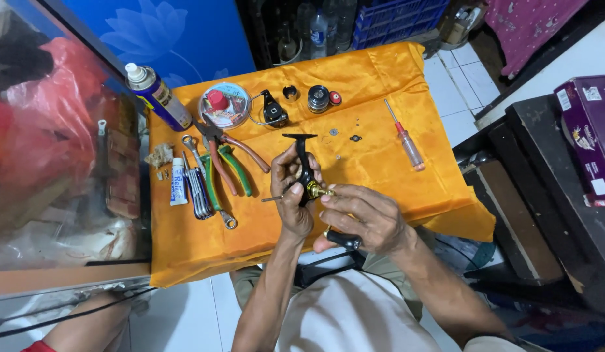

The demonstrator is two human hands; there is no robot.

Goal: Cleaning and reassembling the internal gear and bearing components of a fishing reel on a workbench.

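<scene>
One black fishing reel body (305, 166), with a brass gear (313, 190) at its lower end, held upright over the orange cloth (380, 85); the left hand (290, 195) is wrapped closed around it. One right hand (364, 218), fingers pinched together at the brass gear, with a black knob (345, 240) tucked under the palm.

On the cloth:
- one spray can (158, 95), blue and yellow, lying tilted at the far left
- one round tin (223, 106) with a red cap in it
- two pliers (227, 163), one red-handled, one green-handled, crossing
- one set of folding keys (198, 189)
- one small white tube (178, 182)
- one screwdriver (404, 137) with a clear handle, well apart to the right
- one black reel part (274, 111)
- one round spool (318, 99)
- several tiny loose washers, too small to count.
</scene>
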